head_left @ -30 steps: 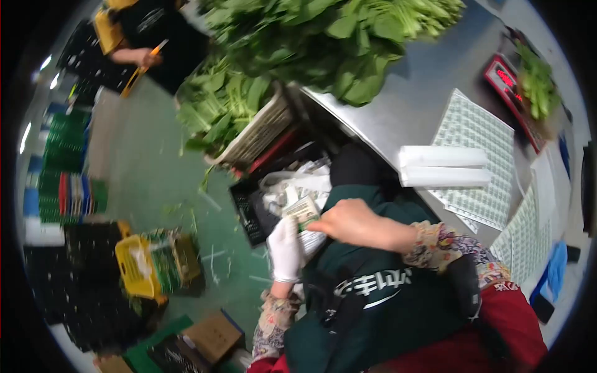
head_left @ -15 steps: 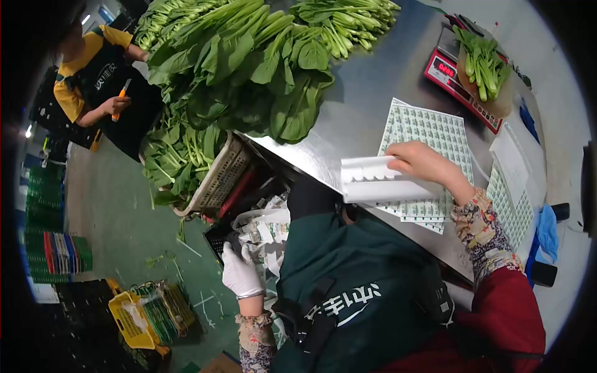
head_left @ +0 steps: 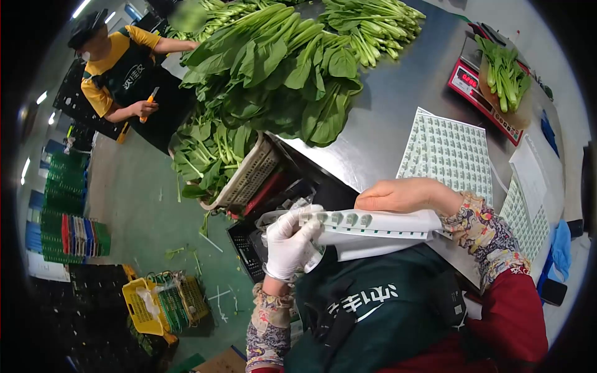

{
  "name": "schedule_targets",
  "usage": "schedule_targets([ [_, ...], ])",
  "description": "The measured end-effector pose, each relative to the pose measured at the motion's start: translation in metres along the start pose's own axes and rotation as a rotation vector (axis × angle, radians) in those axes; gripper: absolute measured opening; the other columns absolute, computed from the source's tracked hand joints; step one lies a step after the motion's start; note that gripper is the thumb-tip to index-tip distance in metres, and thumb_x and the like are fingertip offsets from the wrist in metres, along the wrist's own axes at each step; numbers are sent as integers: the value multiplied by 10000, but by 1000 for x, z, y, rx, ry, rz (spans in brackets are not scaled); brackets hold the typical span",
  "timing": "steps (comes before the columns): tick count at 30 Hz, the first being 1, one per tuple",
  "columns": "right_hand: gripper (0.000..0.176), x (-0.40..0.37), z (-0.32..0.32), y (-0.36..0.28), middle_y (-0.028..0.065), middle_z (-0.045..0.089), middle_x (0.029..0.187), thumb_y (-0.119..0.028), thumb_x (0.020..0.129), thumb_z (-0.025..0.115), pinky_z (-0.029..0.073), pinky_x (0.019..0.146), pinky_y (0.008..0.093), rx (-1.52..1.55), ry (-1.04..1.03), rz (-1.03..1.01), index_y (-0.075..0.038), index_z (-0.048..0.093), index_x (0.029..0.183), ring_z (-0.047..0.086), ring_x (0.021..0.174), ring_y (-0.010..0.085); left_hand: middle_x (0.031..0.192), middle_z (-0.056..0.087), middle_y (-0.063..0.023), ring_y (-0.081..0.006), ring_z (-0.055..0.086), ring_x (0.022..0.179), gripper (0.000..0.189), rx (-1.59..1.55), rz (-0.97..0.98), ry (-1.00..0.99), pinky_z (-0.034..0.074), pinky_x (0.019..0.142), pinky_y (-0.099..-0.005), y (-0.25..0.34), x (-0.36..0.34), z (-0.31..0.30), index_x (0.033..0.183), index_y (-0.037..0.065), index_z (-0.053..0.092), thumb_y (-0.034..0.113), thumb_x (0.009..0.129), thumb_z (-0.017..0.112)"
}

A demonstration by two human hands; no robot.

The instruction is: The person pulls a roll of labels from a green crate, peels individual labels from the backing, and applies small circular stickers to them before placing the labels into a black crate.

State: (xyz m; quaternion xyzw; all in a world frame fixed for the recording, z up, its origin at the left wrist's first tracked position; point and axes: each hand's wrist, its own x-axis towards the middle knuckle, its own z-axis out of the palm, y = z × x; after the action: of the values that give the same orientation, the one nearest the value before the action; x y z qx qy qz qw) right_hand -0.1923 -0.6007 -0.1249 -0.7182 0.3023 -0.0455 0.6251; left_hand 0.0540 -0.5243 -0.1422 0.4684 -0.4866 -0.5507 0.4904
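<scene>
Label sheet [head_left: 380,225], white and folded, is now lifted off the desk [head_left: 388,115] to above our green apron [head_left: 404,273], whose white characters we cannot read. The fingers of our right hand [head_left: 398,196] clasp its top edge; the gloved left hand [head_left: 287,244], before lower, grips its left end.

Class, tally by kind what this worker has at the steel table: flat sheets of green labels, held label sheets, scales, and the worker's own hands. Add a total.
Flat sheets of green labels: 2
Held label sheet: 1
Scale: 1
Hands: 2, the left hand gloved, the right hand bare
Total: 6
</scene>
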Motion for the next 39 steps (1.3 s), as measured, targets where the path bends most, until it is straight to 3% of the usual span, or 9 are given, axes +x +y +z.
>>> schedule_targets([
  [5, 403, -8, 14, -11, 161, 625, 959, -368, 927, 455, 445, 805, 351, -359, 308, -238, -5, 590, 1039, 585, 935, 291, 821, 640, -5, -42, 553, 715, 138, -63, 50, 281, 446, 659, -189, -17, -2, -5, 961, -19, 641, 56, 846, 634],
  [9, 301, -12, 15, -16, 143, 623, 720, -284, 884, 557, 462, 616, 364, -313, 215, -73, 6, 634, 901, 612, 673, 275, 768, 632, 1, -37, 541, 701, 110, -56, 50, 353, 437, 654, -186, -18, -7, -9, 912, -13, 650, 77, 849, 639],
  [12, 310, -14, 12, -10, 139, 627, 741, -302, 893, 539, 465, 634, 359, -299, 34, 34, -10, 634, 933, 602, 673, 262, 747, 621, 9, -38, 529, 664, 99, 11, 33, 295, 428, 619, -185, -17, -10, -9, 875, -10, 650, 85, 848, 643],
  [17, 408, 13, 20, -40, 187, 547, 1043, -317, 930, 443, 406, 863, 380, -346, 274, -140, -14, 456, 1202, 516, 1007, 316, 758, 597, 10, -45, 515, 688, 85, 289, 121, 233, 434, 629, -203, -3, -6, -1, 814, -25, 628, 56, 837, 635],
  [24, 238, 59, 56, -39, 141, 602, 756, -245, 877, 554, 492, 566, 410, -541, 560, -456, -55, 482, 1000, 605, 663, 345, 745, 588, 26, -35, 504, 676, 116, 100, 60, 212, 417, 618, -194, -19, -15, 1, 811, 3, 620, 103, 868, 612],
  [30, 133, 65, 54, -33, 112, 587, 717, -156, 867, 548, 494, 533, 370, -717, 496, -583, -51, 495, 928, 605, 630, 299, 768, 604, 21, -40, 514, 709, 139, 4, -35, 126, 429, 646, -199, -16, -17, -4, 882, 3, 648, 137, 867, 615],
  [34, 108, 60, 49, -27, 117, 601, 751, -145, 889, 525, 462, 522, 351, -513, 638, -588, -55, 538, 946, 585, 594, 286, 752, 606, 14, -49, 526, 707, 131, 134, -85, 15, 436, 650, -201, -7, -15, -4, 866, -1, 635, 125, 870, 598],
  [36, 140, 42, 39, -32, 62, 601, 731, -129, 905, 511, 442, 534, 307, -29, 727, -263, -58, 558, 1016, 572, 573, 198, 776, 608, 7, -63, 542, 723, 124, 217, -51, 22, 446, 681, -205, -22, -9, -12, 899, -1, 628, 110, 872, 579],
  [39, 377, 17, 20, -41, 126, 580, 991, -248, 881, 567, 474, 713, 348, 54, 755, -253, -97, 477, 1216, 580, 883, 241, 795, 609, 2, -76, 547, 793, 134, -4, 0, 133, 446, 733, -228, -9, -14, -5, 911, -1, 638, 92, 878, 548],
])
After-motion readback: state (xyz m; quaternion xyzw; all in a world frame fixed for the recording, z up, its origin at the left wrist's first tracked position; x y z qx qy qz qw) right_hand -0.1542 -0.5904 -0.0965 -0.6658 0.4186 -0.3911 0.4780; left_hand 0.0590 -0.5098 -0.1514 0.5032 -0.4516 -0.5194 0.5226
